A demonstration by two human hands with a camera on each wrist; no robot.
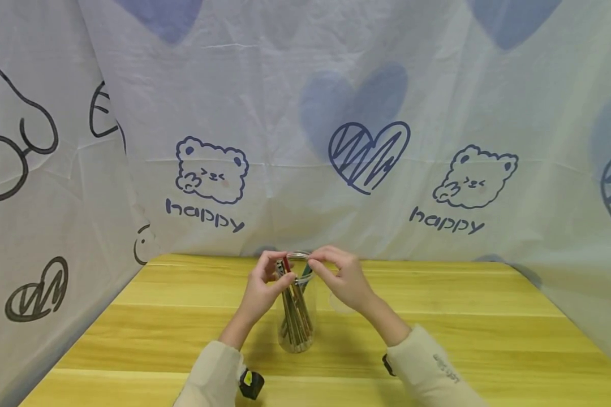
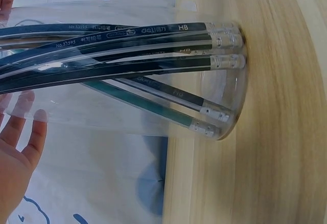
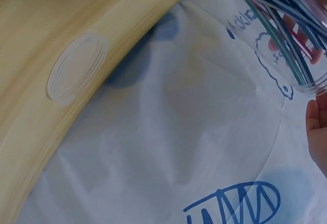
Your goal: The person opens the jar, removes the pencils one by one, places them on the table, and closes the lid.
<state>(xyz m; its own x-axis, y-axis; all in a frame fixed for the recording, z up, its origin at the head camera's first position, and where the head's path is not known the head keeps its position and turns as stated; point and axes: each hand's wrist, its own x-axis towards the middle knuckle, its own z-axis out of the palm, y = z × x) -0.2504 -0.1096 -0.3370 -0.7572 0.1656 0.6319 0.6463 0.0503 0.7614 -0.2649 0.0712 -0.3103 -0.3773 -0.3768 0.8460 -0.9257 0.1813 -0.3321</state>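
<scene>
A clear plastic jar (image 1: 310, 316) stands upright on the wooden table. Inside lean several dark green pencils (image 2: 158, 39), their eraser ends at the bottom, with a brighter green pencil (image 2: 148, 105) and a red one (image 3: 301, 45) among them. My left hand (image 1: 262, 285) holds the jar's rim from the left, thumb in front, index finger beside the red pencil's end. On the opposite side, the thumb and forefinger of my right hand (image 1: 347, 280) pinch the rim near the green pencil's tip. Through the clear wall, left-hand fingers show in the right wrist view.
A clear round lid (image 3: 79, 68) lies on the table to the right of the jar, faint in the head view. Behind the table (image 1: 463, 316) hangs a white cloth (image 1: 285, 169) with hearts and bears; another stretch covers the left side.
</scene>
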